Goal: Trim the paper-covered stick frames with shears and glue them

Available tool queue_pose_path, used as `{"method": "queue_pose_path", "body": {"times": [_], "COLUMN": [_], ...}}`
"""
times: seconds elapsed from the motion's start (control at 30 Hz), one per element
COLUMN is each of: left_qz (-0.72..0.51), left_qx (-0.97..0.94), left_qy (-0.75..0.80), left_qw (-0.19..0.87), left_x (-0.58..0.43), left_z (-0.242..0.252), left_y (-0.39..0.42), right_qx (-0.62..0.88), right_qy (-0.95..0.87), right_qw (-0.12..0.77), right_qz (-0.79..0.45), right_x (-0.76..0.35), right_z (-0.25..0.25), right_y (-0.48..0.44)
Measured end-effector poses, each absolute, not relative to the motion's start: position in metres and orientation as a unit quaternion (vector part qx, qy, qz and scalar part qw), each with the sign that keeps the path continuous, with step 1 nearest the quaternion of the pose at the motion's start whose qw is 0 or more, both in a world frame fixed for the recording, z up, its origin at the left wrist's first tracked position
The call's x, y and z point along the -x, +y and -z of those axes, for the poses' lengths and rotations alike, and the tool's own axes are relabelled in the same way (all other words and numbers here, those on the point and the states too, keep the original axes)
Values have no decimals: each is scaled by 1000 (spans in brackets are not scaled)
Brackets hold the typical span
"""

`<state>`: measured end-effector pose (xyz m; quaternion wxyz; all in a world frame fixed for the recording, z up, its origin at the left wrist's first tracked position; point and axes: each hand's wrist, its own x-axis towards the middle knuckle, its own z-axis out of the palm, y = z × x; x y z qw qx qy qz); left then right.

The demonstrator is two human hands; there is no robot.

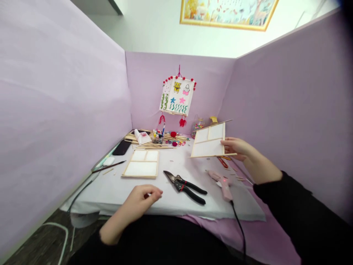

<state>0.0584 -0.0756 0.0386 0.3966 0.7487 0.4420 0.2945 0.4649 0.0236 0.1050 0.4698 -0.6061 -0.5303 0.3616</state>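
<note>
On the table edge, left hand (142, 197): loosely curled, holding nothing I can make out.
Right hand (237, 147): gripping a raised paper panel (209, 141) by its edge.
Nearest tools: cutters (184, 186), glue gun (223, 183).

A white-covered table (176, 206) carries a flat stick-framed paper panel (141, 164), black pruning shears (185, 186), a pink glue gun (222, 183), a black phone (122, 147), a paintbrush (109, 166) and a pile of wooden sticks (154, 141) at the back.

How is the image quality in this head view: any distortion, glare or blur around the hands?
Head view: wide-angle lens bows the lilac partition walls; lighting even and soft, faint shadows; upper-right corner vignetted dark; the right hand holding the white wood-framed panel and the left hand look slightly soft; no glare.
</note>
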Motion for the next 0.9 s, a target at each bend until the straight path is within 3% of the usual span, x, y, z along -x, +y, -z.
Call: {"method": "queue_pose_path", "body": {"times": [0.13, 0.27, 0.43, 0.7, 0.8, 0.9], "left_qz": [-399, -436, -438, -488, -530, -577], "left_qx": [-608, -487, -468, -405, -368, -357], "left_qy": [398, 294, 370, 438, 438, 444], "left_qw": [559, 698, 673, 637, 625, 586], "left_x": [-85, -95, -82, -68, -61, -53], "left_z": [-26, -31, -35, -18, -16, -20], "left_y": [-61, -62, -69, -68, -64, -52], "right_qx": [464, 393, 403, 555, 587, 577], "right_qy": [-461, -475, -563, -629, -693, -767], "right_qw": [509, 522, 545, 496, 398, 248], "right_qz": [-560, -589, -472, -225, -133, -128], "right_x": [-438, -393, -362, -372, -373, -362], "right_z": [-103, -81, -50, -11, 3, 11], "right_y": [-13, -50, -67, -63, -71, -80]}}
